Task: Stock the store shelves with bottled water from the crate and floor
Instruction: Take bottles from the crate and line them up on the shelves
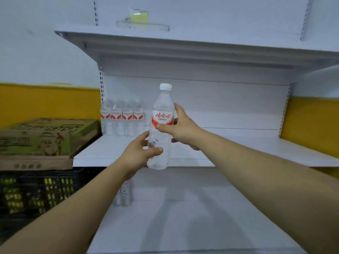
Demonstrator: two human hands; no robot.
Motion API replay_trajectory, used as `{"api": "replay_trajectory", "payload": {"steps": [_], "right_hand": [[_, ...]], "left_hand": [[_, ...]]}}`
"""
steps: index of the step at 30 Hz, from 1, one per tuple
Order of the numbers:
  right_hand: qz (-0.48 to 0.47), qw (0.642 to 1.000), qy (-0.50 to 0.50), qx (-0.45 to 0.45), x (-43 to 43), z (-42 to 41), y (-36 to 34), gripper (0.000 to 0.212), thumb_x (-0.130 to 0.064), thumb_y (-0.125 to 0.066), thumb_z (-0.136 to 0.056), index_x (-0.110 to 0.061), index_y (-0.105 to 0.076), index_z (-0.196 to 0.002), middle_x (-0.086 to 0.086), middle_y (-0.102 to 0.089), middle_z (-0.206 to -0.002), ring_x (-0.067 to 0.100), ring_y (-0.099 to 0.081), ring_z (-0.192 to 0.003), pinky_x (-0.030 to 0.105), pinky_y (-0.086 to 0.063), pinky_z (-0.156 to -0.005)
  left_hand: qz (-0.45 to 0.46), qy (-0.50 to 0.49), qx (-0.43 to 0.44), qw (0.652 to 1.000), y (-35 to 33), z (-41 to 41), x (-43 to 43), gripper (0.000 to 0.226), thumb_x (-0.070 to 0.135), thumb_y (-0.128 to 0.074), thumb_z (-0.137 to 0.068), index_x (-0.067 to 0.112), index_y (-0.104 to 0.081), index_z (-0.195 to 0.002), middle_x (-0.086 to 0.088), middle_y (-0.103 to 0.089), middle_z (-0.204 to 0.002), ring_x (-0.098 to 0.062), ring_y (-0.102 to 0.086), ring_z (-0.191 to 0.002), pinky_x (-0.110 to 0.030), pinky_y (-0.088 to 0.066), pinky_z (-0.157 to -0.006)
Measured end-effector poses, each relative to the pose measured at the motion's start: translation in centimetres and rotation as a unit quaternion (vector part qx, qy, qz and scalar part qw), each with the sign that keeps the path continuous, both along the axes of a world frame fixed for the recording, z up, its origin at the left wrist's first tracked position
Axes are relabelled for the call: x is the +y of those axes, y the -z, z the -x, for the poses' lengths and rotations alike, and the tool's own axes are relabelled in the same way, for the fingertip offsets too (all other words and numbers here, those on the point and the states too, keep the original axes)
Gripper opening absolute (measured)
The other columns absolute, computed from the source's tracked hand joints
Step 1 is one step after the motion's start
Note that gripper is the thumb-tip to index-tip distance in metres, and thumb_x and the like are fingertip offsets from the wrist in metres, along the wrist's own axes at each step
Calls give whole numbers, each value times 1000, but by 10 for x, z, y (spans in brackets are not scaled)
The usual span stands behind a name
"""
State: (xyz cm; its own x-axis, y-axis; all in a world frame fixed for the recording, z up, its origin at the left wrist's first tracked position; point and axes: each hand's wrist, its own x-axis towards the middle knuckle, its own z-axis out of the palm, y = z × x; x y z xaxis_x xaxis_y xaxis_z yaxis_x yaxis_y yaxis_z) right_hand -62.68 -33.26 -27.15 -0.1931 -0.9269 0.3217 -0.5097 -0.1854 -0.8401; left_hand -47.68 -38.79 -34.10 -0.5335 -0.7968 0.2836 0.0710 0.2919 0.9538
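A clear water bottle (161,110) with a white cap and a red and white label is held upright in front of the middle shelf (238,153). My left hand (139,154) grips its lower body. My right hand (181,129) grips it at the label, thumb across the front. Several matching bottles (122,118) stand in a row at the back left of that shelf. More bottles (124,195) stand on the lower shelf (192,217), partly hidden by my left forearm.
Stacked cardboard boxes (45,140) lie on a dark plastic crate (36,195) at the left, beside the shelving. On the top shelf (201,41) sits a clear tray with a yellow item (139,17). Yellow wall panels flank the unit.
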Motion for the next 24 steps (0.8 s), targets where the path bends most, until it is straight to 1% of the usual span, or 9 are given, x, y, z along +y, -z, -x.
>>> {"api": "replay_trajectory", "payload": {"steps": [5, 8, 11, 13, 15, 17, 20, 22, 24], "right_hand": [[-24, 997, -68, -28, -42, -21, 14, 78, -17, -69, -89, -43, -20, -144, -9, -60, -108, 14, -61, -99, 40, -57, -68], [-16, 997, -71, -32, -74, -19, 22, 80, -15, -69, -89, -42, -20, -146, -6, -60, -115, 16, -61, -102, 35, -56, -65], [-4, 999, -54, 6, -108, -5, 33, 87, -19, -71, -88, -42, -13, -150, -5, -56, -122, 15, -57, -106, 27, -50, -71], [-1, 999, -42, 24, -130, 10, 42, 89, -20, -70, -89, -41, -10, -151, -5, -54, -123, 12, -53, -104, 22, -45, -71], [1, 999, -30, 33, -152, 26, 52, 90, -20, -70, -89, -39, -9, -152, -2, -54, -131, 13, -52, -106, 26, -44, -81], [3, 999, -23, 22, -176, 38, 60, 90, -21, -69, -90, -38, -7, -153, -1, -52, -139, 17, -54, -116, 29, -44, -90], [11, 1000, -21, -8, -213, 50, 67, 87, -20, -67, -91, -36, -9, -153, -2, -50, -141, 20, -50, -126, 35, -43, -98], [19, 1000, -16, -18, -238, 57, 72, 86, -20, -67, -91, -37, -10, -153, -3, -51, -139, 19, -51, -124, 36, -44, -96], [20, 1000, -11, -20, -261, 63, 76, 87, -22, -66, -92, -37, -6, -153, -3, -51, -140, 18, -52, -121, 31, -43, -92]], "left_hand": [[10, -56, -27, 998, 10, -31, -23, 48, 14, -72, -84, 40, -54, -121, -2, -64, -113, -20, -67, -97, -35, -57, -68], [77, -101, -124, 984, 10, -35, -47, 52, 25, -71, -86, 42, -44, -127, 6, -60, -116, -11, -64, -98, -25, -52, -74], [126, -150, -286, 938, 12, -36, -86, 63, 39, -66, -87, 33, -37, -143, 3, -53, -132, -15, -52, -120, -27, -44, -92], [136, -159, -382, 900, 15, -36, -113, 63, 44, -62, -89, 27, -38, -145, 0, -47, -142, -18, -46, -128, -28, -39, -98], [133, -170, -427, 878, 19, -33, -138, 60, 46, -59, -91, 24, -40, -144, -1, -44, -146, -20, -45, -129, -30, -37, -102], [123, -180, -450, 866, 26, -27, -163, 59, 48, -56, -92, 23, -42, -143, -2, -42, -148, -21, -44, -130, -31, -35, -105], [101, -181, -518, 830, 41, -14, -199, 64, 60, -48, -91, 27, -39, -144, 1, -34, -153, -23, -36, -137, -41, -26, -113], [93, -171, -581, 790, 49, -3, -221, 69, 70, -38, -88, 33, -34, -146, 6, -28, -156, -24, -27, -142, -56, -12, -115], [90, -161, -617, 765, 52, 7, -239, 73, 76, -29, -86, 37, -29, -147, 8, -23, -157, -27, -19, -145, -64, -4, -111]]}}
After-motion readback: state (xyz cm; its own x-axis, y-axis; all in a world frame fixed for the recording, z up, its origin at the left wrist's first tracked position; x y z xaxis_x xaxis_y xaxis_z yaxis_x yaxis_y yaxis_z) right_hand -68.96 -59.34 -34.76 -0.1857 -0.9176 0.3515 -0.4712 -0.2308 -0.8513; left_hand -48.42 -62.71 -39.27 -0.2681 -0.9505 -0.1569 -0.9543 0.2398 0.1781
